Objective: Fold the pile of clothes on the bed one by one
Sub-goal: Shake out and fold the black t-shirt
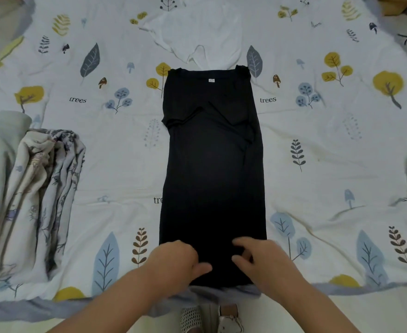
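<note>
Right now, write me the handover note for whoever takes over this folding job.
Left hand: fingers curled at the near hem of the black shirt, apparently gripping it.
Right hand: fingers bent over the same hem, thumb beneath; grip unclear.
Black shirt: lies lengthwise on the bed sheet, both sides and sleeves already folded in, a narrow strip.
Left to do: fold the hem up toward the collar, set it aside.
White garment beyond the collar is still unfolded. Patterned cloth bunched at the left.

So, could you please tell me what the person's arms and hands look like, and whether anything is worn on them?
Both forearms are bare, with no sleeves in view. The left hand and the right hand wear no gloves, and no rings, watch or bracelet can be seen on them.
</note>
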{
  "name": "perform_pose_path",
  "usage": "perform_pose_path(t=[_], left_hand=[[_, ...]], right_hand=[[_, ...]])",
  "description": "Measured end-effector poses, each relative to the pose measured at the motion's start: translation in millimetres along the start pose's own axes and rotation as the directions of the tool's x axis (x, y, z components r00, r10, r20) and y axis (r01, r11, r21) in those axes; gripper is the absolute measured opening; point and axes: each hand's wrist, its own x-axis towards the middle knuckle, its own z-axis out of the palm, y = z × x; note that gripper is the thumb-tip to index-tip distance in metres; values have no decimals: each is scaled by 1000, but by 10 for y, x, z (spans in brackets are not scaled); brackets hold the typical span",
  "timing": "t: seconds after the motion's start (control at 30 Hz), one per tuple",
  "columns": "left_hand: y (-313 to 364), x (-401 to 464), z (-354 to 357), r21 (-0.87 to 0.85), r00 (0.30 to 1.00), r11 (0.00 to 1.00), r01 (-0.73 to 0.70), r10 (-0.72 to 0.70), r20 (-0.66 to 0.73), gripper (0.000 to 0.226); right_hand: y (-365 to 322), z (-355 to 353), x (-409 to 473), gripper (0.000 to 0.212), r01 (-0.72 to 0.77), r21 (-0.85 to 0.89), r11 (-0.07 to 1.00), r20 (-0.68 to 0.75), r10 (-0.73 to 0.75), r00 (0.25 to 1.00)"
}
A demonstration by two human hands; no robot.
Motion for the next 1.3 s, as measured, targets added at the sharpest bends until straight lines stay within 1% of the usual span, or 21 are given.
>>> perform_pose_path(t=[0.03,0.07,0.1,0.13,0.17,0.2,0.23,0.3,0.37,0.43,0.5,0.57,0.63,0.7,0.77,0.87,1.03,1.13,1.2,1.23,1.3], left_hand=[[-29,11,-17,19,997,1000,10,-8,-77,36],[-60,28,-41,38,963,999,12,-1,-269,30],[-87,60,-59,91,872,996,1,44,-487,17],[-127,104,-60,125,776,992,-13,88,-625,12],[-175,154,-40,122,722,992,-24,101,-684,28],[-218,201,1,129,750,991,-43,117,-651,46],[-258,242,57,160,831,987,-30,114,-544,60],[-404,331,266,276,948,961,8,80,-308,73],[-517,354,414,364,979,931,-7,81,-189,75],[-561,295,438,345,969,938,-36,118,-217,81],[-564,188,338,350,934,931,-110,216,-283,88],[-628,98,357,352,881,906,-235,351,-317,82],[-702,-11,409,400,870,867,-296,418,-262,78],[-745,-78,452,396,866,862,-318,434,-249,70],[-767,-97,503,362,848,873,-327,441,-296,57],[-740,-81,530,361,771,859,-363,494,-401,21],[-673,-97,451,284,793,880,-381,469,-389,29],[-643,-114,373,136,816,917,-374,395,-422,26],[-657,-129,297,-56,860,952,-302,246,-447,21],[-670,-127,245,-165,886,954,-249,155,-438,22],[-668,-113,121,-353,908,910,-216,54,-415,29]], right_hand=[[-1,12,-5,31,12,36,999,-12,-12,1000],[7,20,9,30,10,65,998,-99,-4,995],[42,45,46,32,6,77,997,-234,12,972],[81,76,101,36,0,70,998,-351,25,936],[118,109,172,43,-13,37,999,-408,27,913],[156,142,242,50,-34,-34,999,-389,18,921],[195,182,313,56,-42,-139,989,-311,-4,950],[300,287,411,61,15,-337,941,-137,-65,988],[417,366,443,62,80,-417,905,-39,-106,994],[487,379,421,62,137,-428,893,-24,-163,986],[507,291,344,63,200,-442,875,-60,-251,966],[558,218,209,66,258,-437,861,-73,-320,945],[678,228,62,76,321,-471,822,-18,-372,928],[756,233,-46,81,349,-503,791,36,-384,923],[802,271,-82,79,324,-508,798,11,-370,929],[764,320,-76,68,295,-463,836,-41,-352,935],[673,341,-60,69,293,-444,847,-26,-339,941],[581,254,-56,52,298,-406,864,4,-325,946],[523,161,-26,29,242,-396,886,18,-256,967],[527,115,-7,19,205,-348,915,11,-214,977],[525,33,15,27,90,-20,996,-42,-91,995]])
